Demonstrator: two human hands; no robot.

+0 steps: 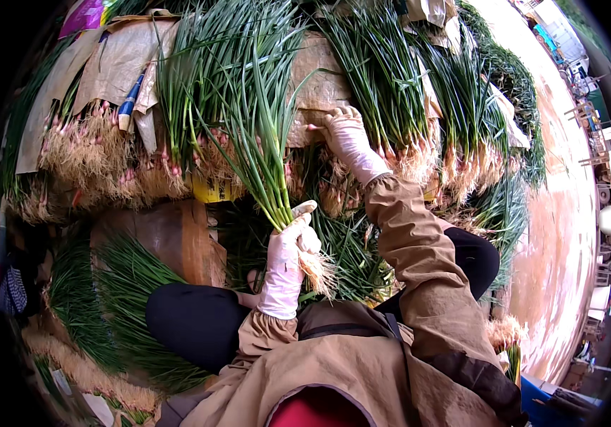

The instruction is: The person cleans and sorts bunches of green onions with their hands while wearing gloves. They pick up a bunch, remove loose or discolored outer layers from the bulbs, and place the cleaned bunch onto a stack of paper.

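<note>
My left hand (290, 243), in a whitish glove, is closed around the lower stems of a small bunch of green allium plants (269, 160). Their pale fibrous roots (317, 269) hang out below the fist, and the long leaves point away from me. My right hand (344, 125), gloved too, reaches over a piece of brown paper sheeting (316, 69). Its fingers are curled and partly turned from view, with a small pinkish stem end showing at their left side. Rows of similar plants (375, 85) lie on both sides of it, roots towards me.
Cut or loose green leaves (348, 251) lie below the pile, between my knees. More bundles with roots (81, 144) lie under paper at the left. Further greens (135, 304) lie beside my left knee. A wet-looking floor (556, 240) stretches along the right, with vehicles and furniture beyond.
</note>
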